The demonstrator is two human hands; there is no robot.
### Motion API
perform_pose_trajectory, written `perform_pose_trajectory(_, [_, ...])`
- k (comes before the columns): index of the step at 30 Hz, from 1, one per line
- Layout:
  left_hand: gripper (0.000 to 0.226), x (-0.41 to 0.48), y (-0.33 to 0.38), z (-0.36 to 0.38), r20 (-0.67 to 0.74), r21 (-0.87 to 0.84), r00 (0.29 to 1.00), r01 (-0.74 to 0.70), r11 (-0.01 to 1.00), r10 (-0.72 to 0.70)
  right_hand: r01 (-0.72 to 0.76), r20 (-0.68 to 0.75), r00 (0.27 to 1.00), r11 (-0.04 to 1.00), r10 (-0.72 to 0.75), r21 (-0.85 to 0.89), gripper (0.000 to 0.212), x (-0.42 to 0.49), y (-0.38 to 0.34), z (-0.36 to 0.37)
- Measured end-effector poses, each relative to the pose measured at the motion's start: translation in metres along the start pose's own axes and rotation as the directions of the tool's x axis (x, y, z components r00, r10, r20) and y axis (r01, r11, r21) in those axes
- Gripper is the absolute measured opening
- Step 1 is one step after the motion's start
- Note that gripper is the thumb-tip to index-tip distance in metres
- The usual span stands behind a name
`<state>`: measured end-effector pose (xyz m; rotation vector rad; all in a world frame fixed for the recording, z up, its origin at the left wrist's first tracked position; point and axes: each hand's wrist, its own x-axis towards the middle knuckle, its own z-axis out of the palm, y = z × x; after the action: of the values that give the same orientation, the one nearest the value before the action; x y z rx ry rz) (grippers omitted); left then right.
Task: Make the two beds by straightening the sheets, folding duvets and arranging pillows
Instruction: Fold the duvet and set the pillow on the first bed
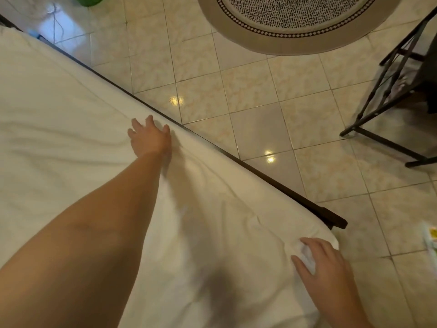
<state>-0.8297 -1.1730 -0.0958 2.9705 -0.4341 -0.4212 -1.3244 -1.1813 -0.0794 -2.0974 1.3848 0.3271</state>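
Observation:
A white sheet [59, 119] covers the bed and fills the left and lower part of the head view. It has soft wrinkles near its edge. My left hand [150, 139] lies flat on the sheet close to the bed's far edge, fingers spread. My right hand [321, 261] rests on the sheet at the bed's near corner, fingers loosely spread, with a small fold of cloth under the fingertips. A dark wooden bed frame [272, 178] runs diagonally along the sheet's edge. No duvet or pillow is in view.
Beige floor tiles [260, 102] lie beyond the bed. A round patterned rug [295, 27] sits at the top. A dark metal rack [383, 95] stands at the right. A green object [91, 0] is at the top left, and a small packet [431, 237] lies at the right edge.

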Motion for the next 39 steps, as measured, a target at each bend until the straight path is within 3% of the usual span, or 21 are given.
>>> perform_pose_trajectory(5, [0.050, 0.023, -0.006, 0.004, 0.034, -0.053, 0.993, 0.113, 0.992, -0.111, 0.042, -0.072, 0.996, 0.999, -0.043, -0.020, 0.057, 0.007, -0.007, 0.011])
perform_pose_trajectory(8, [0.043, 0.026, -0.013, 0.004, 0.022, -0.077, 0.992, 0.123, 0.989, -0.122, 0.063, -0.071, 0.996, 0.998, -0.061, 0.023, 0.046, 0.012, -0.017, 0.007])
perform_pose_trajectory(11, [0.044, 0.029, -0.018, 0.000, -0.015, -0.086, 0.995, 0.096, 0.992, -0.098, 0.090, 0.024, 0.996, 0.994, -0.091, 0.058, 0.036, 0.012, -0.030, 0.006])
perform_pose_trajectory(17, [0.038, 0.041, -0.047, -0.015, -0.049, -0.073, 0.998, 0.023, 0.997, -0.027, 0.123, 0.059, 0.990, 0.992, -0.125, 0.028, 0.006, 0.005, -0.040, 0.008])
perform_pose_trajectory(19, [0.043, 0.043, -0.059, -0.025, -0.018, -0.091, 1.000, 0.022, 0.996, -0.024, 0.131, 0.086, 0.988, 0.991, -0.132, 0.021, 0.006, 0.001, -0.040, 0.007])
perform_pose_trajectory(23, [0.086, 0.038, -0.088, -0.052, 0.084, -0.061, 0.993, 0.093, 0.994, -0.087, 0.075, 0.171, 0.982, 0.997, -0.079, 0.031, 0.003, -0.014, -0.047, -0.007])
perform_pose_trajectory(25, [0.087, 0.032, -0.104, -0.070, 0.093, -0.032, 0.986, 0.142, 0.989, -0.138, 0.076, 0.218, 0.973, 0.997, -0.079, 0.022, 0.005, -0.023, -0.050, -0.015])
perform_pose_trajectory(28, [0.084, 0.023, -0.131, -0.094, 0.071, -0.082, 0.979, 0.197, 0.977, -0.191, 0.078, 0.278, 0.957, 0.997, -0.081, 0.022, 0.009, -0.035, -0.056, -0.024])
perform_pose_trajectory(32, [0.068, -0.002, -0.166, -0.124, -0.056, -0.134, 0.989, 0.130, 0.982, -0.139, 0.126, 0.328, 0.936, 0.992, -0.128, 0.029, 0.015, -0.054, -0.071, -0.032])
perform_pose_trajectory(39, [0.073, -0.061, -0.240, -0.177, -0.158, -0.207, 0.978, 0.102, 0.973, -0.136, 0.228, 0.328, 0.919, 0.974, -0.218, 0.006, 0.010, -0.118, -0.100, -0.039])
